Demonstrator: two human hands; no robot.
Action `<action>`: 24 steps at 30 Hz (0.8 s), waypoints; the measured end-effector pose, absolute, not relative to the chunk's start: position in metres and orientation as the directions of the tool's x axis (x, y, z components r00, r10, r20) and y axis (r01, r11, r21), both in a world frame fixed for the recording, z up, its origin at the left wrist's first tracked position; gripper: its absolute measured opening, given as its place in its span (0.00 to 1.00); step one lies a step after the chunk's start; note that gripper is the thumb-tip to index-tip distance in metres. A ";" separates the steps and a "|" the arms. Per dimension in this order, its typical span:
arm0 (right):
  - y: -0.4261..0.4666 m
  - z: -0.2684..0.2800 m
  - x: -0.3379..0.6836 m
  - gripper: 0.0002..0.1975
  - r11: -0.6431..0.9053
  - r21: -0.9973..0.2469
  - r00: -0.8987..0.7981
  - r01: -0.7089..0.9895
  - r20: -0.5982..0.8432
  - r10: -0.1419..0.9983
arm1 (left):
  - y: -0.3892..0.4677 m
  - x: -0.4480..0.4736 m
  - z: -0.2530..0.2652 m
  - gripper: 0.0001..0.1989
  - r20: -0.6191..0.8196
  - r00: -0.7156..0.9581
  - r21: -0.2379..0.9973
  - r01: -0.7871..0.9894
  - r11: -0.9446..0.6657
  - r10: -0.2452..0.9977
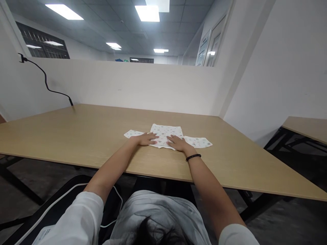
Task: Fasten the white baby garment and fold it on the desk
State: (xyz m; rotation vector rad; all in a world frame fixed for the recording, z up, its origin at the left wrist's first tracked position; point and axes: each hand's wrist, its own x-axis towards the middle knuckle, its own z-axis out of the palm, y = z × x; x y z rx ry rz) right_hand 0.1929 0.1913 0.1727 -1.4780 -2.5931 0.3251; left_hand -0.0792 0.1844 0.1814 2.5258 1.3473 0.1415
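Item: one garment (166, 130), small, white, with a sparse printed pattern. Location: on the table (89, 136), near its front edge, directly before the seated person. Condition: spread out, body roughly square and nearly smooth. Left sleeve (134, 133): stretched out to the left, partly covered by the hand on that side. Right sleeve (198, 142): stretched out to the right, lying flat.

Hands, two, bare. Left hand (147, 139): palm down on the left part of the body, fingers extended, grasping nothing. Right hand (178, 143): palm down on the right part, fingers spread, likewise without a grip; a black beaded bracelet (193, 157) sat at its wrist. The thumbs pointed inward, the hands apart, with patterned cloth showing between them. How hard they pressed, I could not tell from where I stood.

State of the work, as judged: laying out appeared complete and smoothing well advanced. Not done: no sleeve was turned in, and no fold across the body was visible. The part beneath the palms was hidden.

Surroundings: a black flexible stand (46, 80) at the table's far left edge; a low white partition (143, 88) behind; a second table (308, 127) off to the right.
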 end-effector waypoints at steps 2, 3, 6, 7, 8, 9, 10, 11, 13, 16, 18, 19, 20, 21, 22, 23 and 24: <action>0.194 0.175 0.196 0.29 0.511 -0.278 -0.522 0.814 0.039 0.852 | 0.185 -0.079 0.185 0.36 -0.034 0.555 0.325 0.793 -0.516 0.831; 0.195 0.177 0.198 0.27 0.524 -0.287 -0.527 0.802 0.072 0.847 | 0.185 -0.079 0.187 0.34 -0.006 0.552 0.349 0.782 -0.516 0.834; 0.196 0.182 0.198 0.25 0.528 -0.355 -0.514 0.772 0.141 0.846 | 0.184 -0.077 0.194 0.29 0.065 0.562 0.429 0.731 -0.531 0.825; 0.195 0.183 0.197 0.26 0.516 -0.398 -0.499 0.758 0.155 0.853 | 0.184 -0.076 0.195 0.28 0.070 0.565 0.459 0.713 -0.530 0.822; 0.194 0.184 0.195 0.27 0.500 -0.447 -0.484 0.742 0.159 0.861 | 0.183 -0.076 0.195 0.28 0.067 0.564 0.490 0.700 -0.520 0.823; 0.192 0.185 0.193 0.28 0.480 -0.494 -0.472 0.725 0.152 0.869 | 0.182 -0.075 0.194 0.28 0.058 0.560 0.516 0.692 -0.505 0.826; 0.190 0.186 0.192 0.29 0.459 -0.531 -0.465 0.712 0.132 0.875 | 0.182 -0.075 0.193 0.28 0.048 0.553 0.533 0.690 -0.490 0.832; 0.188 0.188 0.191 0.29 0.441 -0.547 -0.462 0.712 0.108 0.880 | 0.182 -0.074 0.191 0.27 0.042 0.545 0.538 0.694 -0.479 0.837; 0.185 0.193 0.192 0.27 0.407 -0.505 -0.424 0.761 0.088 0.901 | 0.183 -0.074 0.187 0.25 0.066 0.532 0.514 0.707 -0.485 0.844; 0.187 0.200 0.204 0.18 0.256 -0.347 -0.216 0.902 0.150 0.965 | 0.187 -0.076 0.182 0.22 0.158 0.525 0.433 0.724 -0.536 0.837; 0.191 0.203 0.217 0.17 0.081 -0.273 -0.038 0.959 0.159 0.987 | 0.190 -0.079 0.179 0.24 0.178 0.518 0.373 0.751 -0.545 0.836; 0.193 0.203 0.224 0.18 -0.013 -0.247 0.048 0.969 0.140 0.989 | 0.191 -0.080 0.178 0.26 0.168 0.514 0.347 0.768 -0.538 0.841; 0.195 0.203 0.232 0.19 -0.107 -0.224 0.133 0.969 0.108 0.985 | 0.191 -0.082 0.176 0.29 0.148 0.511 0.326 0.783 -0.529 0.847; 0.196 0.203 0.240 0.21 -0.198 -0.204 0.216 0.959 0.065 0.974 | 0.192 -0.083 0.174 0.31 0.121 0.510 0.309 0.796 -0.521 0.851; 0.196 0.203 0.249 0.23 -0.277 -0.188 0.286 0.942 0.019 0.958 | 0.192 -0.084 0.173 0.32 0.092 0.512 0.295 0.805 -0.515 0.854; 0.196 0.203 0.259 0.25 -0.341 -0.177 0.342 0.923 -0.028 0.939 | 0.192 -0.085 0.171 0.34 0.065 0.514 0.284 0.812 -0.510 0.855; 0.194 0.203 0.269 0.27 -0.387 -0.171 0.381 0.906 -0.069 0.922 | 0.192 -0.086 0.170 0.35 0.041 0.515 0.274 0.818 -0.506 0.856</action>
